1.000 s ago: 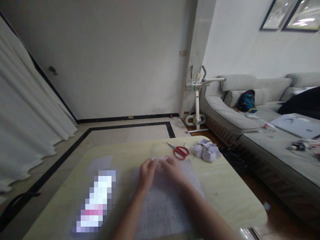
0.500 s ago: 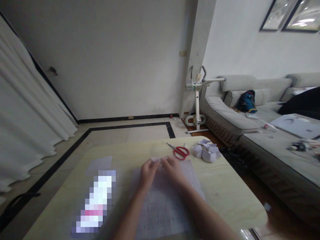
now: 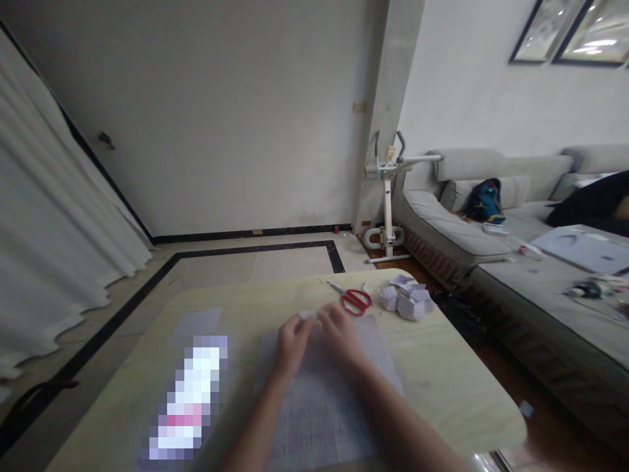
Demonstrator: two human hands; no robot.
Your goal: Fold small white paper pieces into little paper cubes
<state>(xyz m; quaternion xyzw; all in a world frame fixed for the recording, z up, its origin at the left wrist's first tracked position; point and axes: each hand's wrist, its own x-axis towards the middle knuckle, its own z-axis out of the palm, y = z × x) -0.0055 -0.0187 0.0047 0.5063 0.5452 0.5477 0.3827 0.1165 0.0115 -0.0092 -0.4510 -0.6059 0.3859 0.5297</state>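
Between my fingertips is a small piece of white paper [image 3: 308, 315], partly covered by the fingers. My left hand [image 3: 293, 341] is closed on its left side, and my right hand [image 3: 339, 331] pinches it from the right; the right fingers are slightly blurred. Both hands are over a large printed sheet [image 3: 319, 413] lying flat on the table. Just beyond my right hand lie red-handled scissors [image 3: 356, 301], blades pointing away to the left. Several folded white paper pieces [image 3: 407, 297] are grouped at the table's far right corner.
The pale wooden table [image 3: 452, 393] has rounded corners. On its left are a pixelated bright object [image 3: 189, 400] and a loose paper sheet [image 3: 198, 322]. A clear plastic item [image 3: 491, 461] is at the near right edge. Beyond stand a sofa [image 3: 457, 226] and an exercise machine [image 3: 388, 203].
My right hand's fingers have shifted slightly at the small paper. My left hand, the scissors and the folded papers stay nearly where they were.
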